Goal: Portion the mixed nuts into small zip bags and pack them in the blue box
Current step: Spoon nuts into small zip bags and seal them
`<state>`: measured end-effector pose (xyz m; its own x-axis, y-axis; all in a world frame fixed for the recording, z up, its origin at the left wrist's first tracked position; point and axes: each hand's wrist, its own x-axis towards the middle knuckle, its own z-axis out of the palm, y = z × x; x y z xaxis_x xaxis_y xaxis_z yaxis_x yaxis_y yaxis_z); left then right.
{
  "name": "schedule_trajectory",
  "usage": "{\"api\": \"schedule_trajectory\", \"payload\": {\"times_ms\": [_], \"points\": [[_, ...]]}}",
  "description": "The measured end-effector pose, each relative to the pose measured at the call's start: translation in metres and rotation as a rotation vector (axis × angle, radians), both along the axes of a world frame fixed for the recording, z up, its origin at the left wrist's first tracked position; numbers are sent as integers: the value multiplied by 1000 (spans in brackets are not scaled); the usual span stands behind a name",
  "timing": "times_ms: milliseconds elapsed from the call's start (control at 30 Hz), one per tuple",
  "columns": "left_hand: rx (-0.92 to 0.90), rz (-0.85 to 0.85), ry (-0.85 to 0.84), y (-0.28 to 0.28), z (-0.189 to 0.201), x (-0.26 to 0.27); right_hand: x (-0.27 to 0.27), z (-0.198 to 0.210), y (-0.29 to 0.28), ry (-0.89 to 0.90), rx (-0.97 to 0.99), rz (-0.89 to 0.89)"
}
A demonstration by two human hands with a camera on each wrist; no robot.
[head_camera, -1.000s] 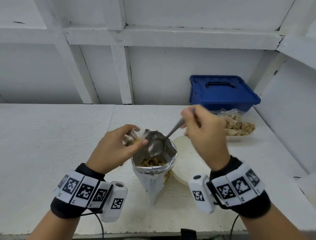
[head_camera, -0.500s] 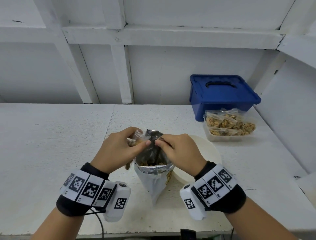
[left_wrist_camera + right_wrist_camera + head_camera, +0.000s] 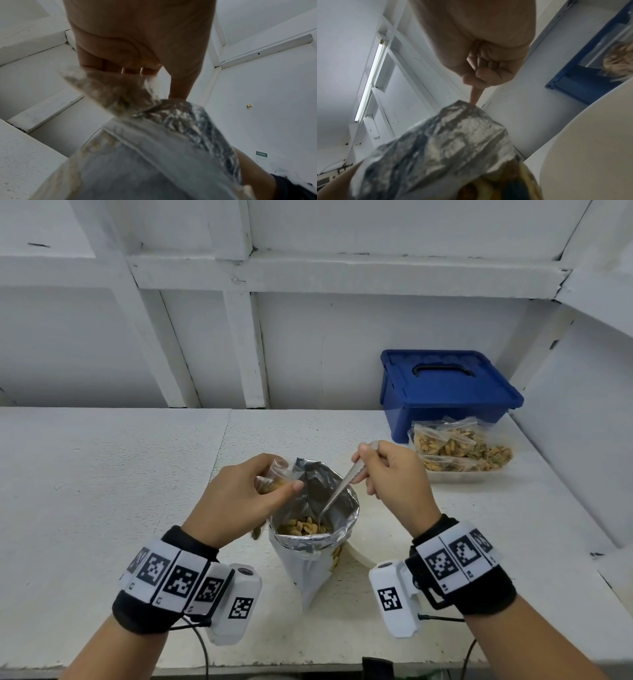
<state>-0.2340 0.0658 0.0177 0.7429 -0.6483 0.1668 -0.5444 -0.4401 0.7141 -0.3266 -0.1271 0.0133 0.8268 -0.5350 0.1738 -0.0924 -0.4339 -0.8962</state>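
A foil nut bag [image 3: 313,546] stands open at the table's middle, with mixed nuts [image 3: 303,527] showing inside. My left hand [image 3: 239,501] pinches a small clear zip bag [image 3: 274,479] partly filled with nuts at the foil bag's left rim; that zip bag [image 3: 109,92] also shows blurred in the left wrist view. My right hand [image 3: 390,474] grips a metal spoon [image 3: 337,491] whose bowl reaches down into the nuts. The blue box [image 3: 445,392] sits lidded at the back right. In the right wrist view the curled fingers [image 3: 486,70] hover above the foil bag [image 3: 440,146].
A clear tray [image 3: 462,474] holding several filled zip bags [image 3: 455,445] stands in front of the blue box. A round cream lid or plate [image 3: 376,535] lies just right of the foil bag. White walls and shelf frames bound the table at the back and right.
My right hand first dipped down to the foil bag's mouth, then rose to the right, so the spoon handle is in view again with its bowl in the nuts. The left hand barely moved.
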Motion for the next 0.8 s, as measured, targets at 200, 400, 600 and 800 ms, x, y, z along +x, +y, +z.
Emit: {"api": "schedule_trajectory", "payload": {"times_ms": [200,400,600,800], "points": [[77,-61,-29,7,4,6,-5,3,-9,-45,146,-112],[281,-145,-156,16,18,10,-12,12,-22,-140,182,-204],[412,-134,-270,14,26,5,-17,28,-29,-225,180,-270],[371,-127,-280,7,22,1,-15,39,-27,-270,189,-258]]}}
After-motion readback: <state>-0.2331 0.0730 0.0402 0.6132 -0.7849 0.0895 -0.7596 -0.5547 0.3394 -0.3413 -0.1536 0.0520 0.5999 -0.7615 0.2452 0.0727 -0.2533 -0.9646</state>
